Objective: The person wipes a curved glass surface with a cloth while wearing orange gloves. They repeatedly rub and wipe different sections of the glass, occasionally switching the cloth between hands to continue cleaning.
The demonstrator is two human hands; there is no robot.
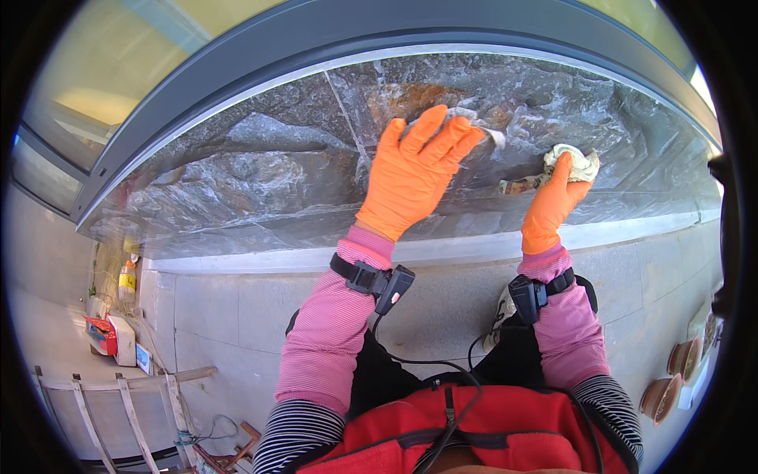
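My left hand (414,169), in an orange rubber glove, is spread over the grey stone-patterned tile ledge (284,178). A greyish-white rag (494,137) shows from under its fingertips, pressed to the tile; most of it is hidden. To the right, my right hand (548,207), gloved the same way, grips a crumpled cream cloth (571,163) against the ledge. A small strip with a coloured pattern (518,185) sticks out left of that cloth; I cannot tell whether it is part of it.
A dark grey window frame (379,44) borders the ledge's far side. A wooden ladder (127,403) lies at lower left, near a yellow-labelled bottle (127,279) and a red-and-white box (115,340). Clay pots (660,397) stand at right. Black cables (426,361) run from both wrists.
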